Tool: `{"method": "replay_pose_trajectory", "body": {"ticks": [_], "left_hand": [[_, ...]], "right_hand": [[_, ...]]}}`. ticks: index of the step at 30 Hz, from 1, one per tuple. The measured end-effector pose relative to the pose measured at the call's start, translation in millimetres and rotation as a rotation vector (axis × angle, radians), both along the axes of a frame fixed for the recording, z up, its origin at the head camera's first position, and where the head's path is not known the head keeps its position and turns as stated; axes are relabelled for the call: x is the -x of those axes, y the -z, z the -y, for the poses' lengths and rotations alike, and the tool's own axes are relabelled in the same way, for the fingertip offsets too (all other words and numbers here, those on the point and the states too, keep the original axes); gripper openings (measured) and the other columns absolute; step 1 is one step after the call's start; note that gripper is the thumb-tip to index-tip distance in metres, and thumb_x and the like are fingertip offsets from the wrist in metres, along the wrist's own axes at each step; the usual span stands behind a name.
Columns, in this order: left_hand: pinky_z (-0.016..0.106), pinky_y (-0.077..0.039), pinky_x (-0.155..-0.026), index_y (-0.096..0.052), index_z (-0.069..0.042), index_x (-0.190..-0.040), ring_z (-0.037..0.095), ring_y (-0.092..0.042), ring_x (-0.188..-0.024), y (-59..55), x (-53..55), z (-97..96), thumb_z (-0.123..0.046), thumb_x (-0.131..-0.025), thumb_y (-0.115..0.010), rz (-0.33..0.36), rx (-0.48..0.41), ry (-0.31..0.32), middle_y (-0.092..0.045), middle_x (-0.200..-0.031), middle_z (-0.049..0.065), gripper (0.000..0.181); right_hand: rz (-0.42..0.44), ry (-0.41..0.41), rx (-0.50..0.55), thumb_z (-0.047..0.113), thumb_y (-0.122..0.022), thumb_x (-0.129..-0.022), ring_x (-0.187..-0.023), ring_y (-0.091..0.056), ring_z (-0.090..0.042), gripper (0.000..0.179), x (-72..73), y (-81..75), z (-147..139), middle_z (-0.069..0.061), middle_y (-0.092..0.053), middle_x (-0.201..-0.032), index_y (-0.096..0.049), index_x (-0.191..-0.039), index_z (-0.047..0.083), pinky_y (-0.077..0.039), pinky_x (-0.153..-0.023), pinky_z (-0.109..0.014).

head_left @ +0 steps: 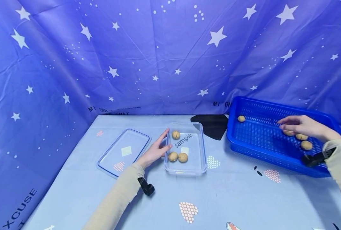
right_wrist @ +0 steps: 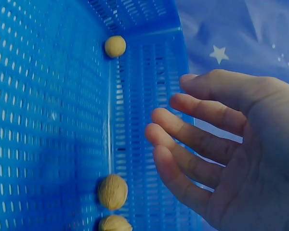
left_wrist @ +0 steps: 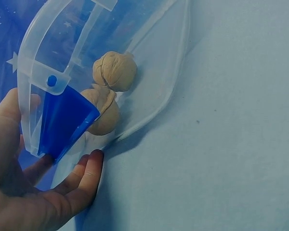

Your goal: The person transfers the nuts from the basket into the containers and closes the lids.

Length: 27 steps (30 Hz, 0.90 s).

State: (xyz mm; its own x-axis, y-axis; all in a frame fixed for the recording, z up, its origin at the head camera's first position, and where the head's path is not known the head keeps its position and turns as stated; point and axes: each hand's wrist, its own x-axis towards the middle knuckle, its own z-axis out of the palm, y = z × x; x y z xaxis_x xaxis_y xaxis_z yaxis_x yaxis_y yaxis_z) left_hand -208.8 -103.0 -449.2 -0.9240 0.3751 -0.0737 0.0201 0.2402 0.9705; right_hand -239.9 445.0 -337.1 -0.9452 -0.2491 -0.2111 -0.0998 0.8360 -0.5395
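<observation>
A clear plastic food container (head_left: 197,167) stands on the table with three walnuts (head_left: 183,157) in it. My left hand (head_left: 156,151) holds its left wall, thumb over the rim and the other fingers along the outside. Two of the walnuts (left_wrist: 114,71) show through the wall in the left wrist view, near a blue clasp (left_wrist: 65,122). To the right, my right hand (head_left: 309,126) is over a blue plastic basket (head_left: 256,150). Its fingers (right_wrist: 197,163) are loosely bent and hold nothing. Several walnuts (head_left: 306,145) lie below it, partly hidden by the hand.
A clear lid with a blue seal (head_left: 124,153) lies flat to the left of the container. One walnut (head_left: 241,118) sits apart at the basket's left end. Between container and basket is a black patch (head_left: 213,126). A star-patterned curtain (head_left: 159,57) hangs behind the table.
</observation>
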Motion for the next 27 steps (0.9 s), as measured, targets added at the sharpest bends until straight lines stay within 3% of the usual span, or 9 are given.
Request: {"method": "replay_pose_trajectory", "body": {"ticks": [6,10,14,15,18,21,22,24,27], "left_hand": [[0.042,-0.052,-0.090,-0.015,-0.034,-0.156,0.041,-0.041,-0.129,0.6,1.3,0.1,-0.021,-0.097,-0.058,0.002,-0.002,-0.001,-0.016,-0.159,0.009,0.073],[0.042,-0.052,-0.090,-0.015,-0.034,-0.156,0.040,-0.041,-0.129,0.6,1.7,0.1,-0.020,-0.097,-0.058,0.007,-0.006,0.006,-0.016,-0.159,0.009,0.074],[0.043,-0.052,-0.090,-0.015,-0.031,-0.156,0.041,-0.040,-0.129,0.6,1.4,-0.2,-0.019,-0.097,-0.058,0.000,-0.010,0.008,-0.016,-0.159,0.009,0.074],[0.043,-0.052,-0.090,-0.015,-0.031,-0.156,0.041,-0.040,-0.129,0.6,1.3,-0.3,-0.019,-0.097,-0.058,-0.002,-0.010,0.008,-0.016,-0.159,0.009,0.074],[0.043,-0.052,-0.091,-0.015,-0.031,-0.156,0.041,-0.039,-0.130,0.4,0.8,-0.4,-0.019,-0.097,-0.058,-0.003,-0.009,0.008,-0.016,-0.159,0.009,0.074],[0.043,-0.052,-0.090,-0.014,-0.030,-0.156,0.041,-0.039,-0.130,1.7,1.0,-0.6,-0.019,-0.097,-0.057,-0.003,-0.016,0.012,-0.015,-0.159,0.009,0.074],[0.043,-0.052,-0.090,-0.014,-0.030,-0.156,0.041,-0.039,-0.130,2.5,1.2,-0.6,-0.020,-0.097,-0.057,-0.002,-0.018,0.014,-0.015,-0.159,0.009,0.074],[0.043,-0.052,-0.090,-0.014,-0.030,-0.156,0.041,-0.039,-0.129,4.0,1.5,-0.7,-0.019,-0.097,-0.058,0.004,-0.023,0.018,-0.015,-0.159,0.009,0.075],[0.042,-0.052,-0.090,-0.014,-0.032,-0.156,0.040,-0.040,-0.129,5.0,1.5,-0.8,-0.019,-0.097,-0.058,0.012,-0.026,0.018,-0.015,-0.159,0.008,0.075]], "right_hand": [[-0.006,0.018,0.011,0.023,-0.050,-0.102,-0.084,-0.060,-0.004,0.044,1.3,7.4,-16.3,-0.029,-0.060,-0.117,-0.049,-0.127,-0.013,-0.053,-0.068,-0.028],[0.023,0.072,0.042,0.023,-0.047,-0.103,-0.081,-0.061,-0.006,0.048,2.9,13.4,-25.4,-0.033,-0.058,-0.116,-0.044,-0.129,-0.018,-0.056,-0.068,-0.033],[0.040,0.131,0.051,0.023,-0.044,-0.103,-0.077,-0.061,-0.011,0.053,6.3,18.6,-33.2,-0.030,-0.061,-0.108,-0.037,-0.130,-0.023,-0.056,-0.065,-0.036],[0.039,0.136,0.058,0.024,-0.045,-0.103,-0.077,-0.061,-0.012,0.054,9.3,22.6,-39.0,-0.027,-0.062,-0.105,-0.038,-0.129,-0.023,-0.056,-0.065,-0.036],[0.023,0.186,0.069,0.032,-0.047,-0.102,-0.071,-0.059,-0.013,0.039,22.3,45.0,-65.6,-0.009,-0.065,-0.093,-0.057,-0.122,0.000,-0.053,-0.056,-0.035],[-0.001,0.218,0.084,0.040,-0.048,-0.100,-0.069,-0.058,-0.011,0.040,38.4,77.1,-100.7,-0.006,-0.065,-0.091,-0.059,-0.118,0.005,-0.051,-0.053,-0.033],[-0.006,0.242,0.073,0.043,-0.046,-0.100,-0.068,-0.057,-0.009,0.043,41.6,86.5,-110.0,-0.010,-0.065,-0.094,-0.059,-0.118,0.006,-0.051,-0.053,-0.032],[-0.007,0.270,0.069,0.044,-0.043,-0.100,-0.073,-0.057,-0.007,0.062,45.4,101.2,-124.8,-0.028,-0.060,-0.106,-0.047,-0.129,-0.010,-0.055,-0.059,-0.033],[-0.020,0.323,0.046,0.045,-0.039,-0.101,-0.081,-0.062,-0.018,0.072,45.5,113.5,-137.2,-0.043,-0.043,-0.124,-0.035,-0.133,-0.019,-0.058,-0.069,-0.042]]}}
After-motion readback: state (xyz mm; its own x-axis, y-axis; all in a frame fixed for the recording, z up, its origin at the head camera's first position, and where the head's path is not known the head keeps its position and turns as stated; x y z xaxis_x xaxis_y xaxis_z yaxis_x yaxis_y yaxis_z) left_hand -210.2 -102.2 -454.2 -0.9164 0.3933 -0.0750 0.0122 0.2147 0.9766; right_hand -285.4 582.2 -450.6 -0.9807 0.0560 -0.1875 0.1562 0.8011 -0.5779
